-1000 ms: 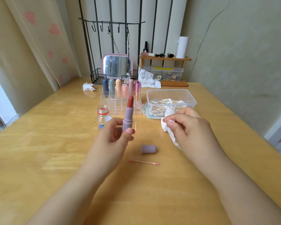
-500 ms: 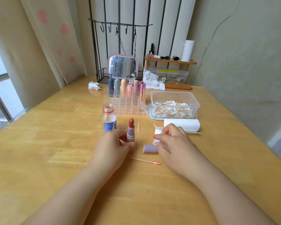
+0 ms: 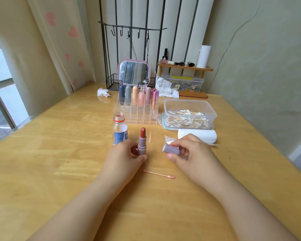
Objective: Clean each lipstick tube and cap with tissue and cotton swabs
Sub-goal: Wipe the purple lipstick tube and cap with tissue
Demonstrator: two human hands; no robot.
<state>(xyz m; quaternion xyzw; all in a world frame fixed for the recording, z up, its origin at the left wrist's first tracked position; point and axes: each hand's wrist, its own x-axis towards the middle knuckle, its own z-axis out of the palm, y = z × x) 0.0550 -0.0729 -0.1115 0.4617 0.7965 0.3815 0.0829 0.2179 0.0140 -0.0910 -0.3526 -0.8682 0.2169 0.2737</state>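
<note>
At about ten o'clock from the hands stands a small clear bottle [image 3: 119, 129], uncapped, just beside the left hand [image 3: 123, 158]. That hand grips the purple lipstick tube [image 3: 142, 143] near its base between thumb and fingers, holding it upright close above the table [image 3: 42, 153], the red bullet fully exposed at twelve o'clock. Further back, at twelve, a clear organizer [image 3: 137, 110] holds a row of capped lipsticks.

At six o'clock from the tube lies a used cotton swab [image 3: 158, 174], both tips pink, flat on the wood between the two wrists.

The right hand [image 3: 191, 153] pinches the matching purple cap [image 3: 171, 149] with thumb and fingertips, tilted on its side with one end pointing toward nine o'clock. Behind it, at one o'clock, sit a loose tissue [image 3: 169, 139], a tissue roll [image 3: 197, 135] and a tub of clean swabs [image 3: 189, 113].

The step in hand looks like the cap's turn (the pink swab suggests the tube has been worked on already). Next the cap would need either wiping or lining up over the bullet without smearing it.

Hard to tell: which end of the cap is the open one, whether its inside is stained, and how much tissue lies under the right palm.
</note>
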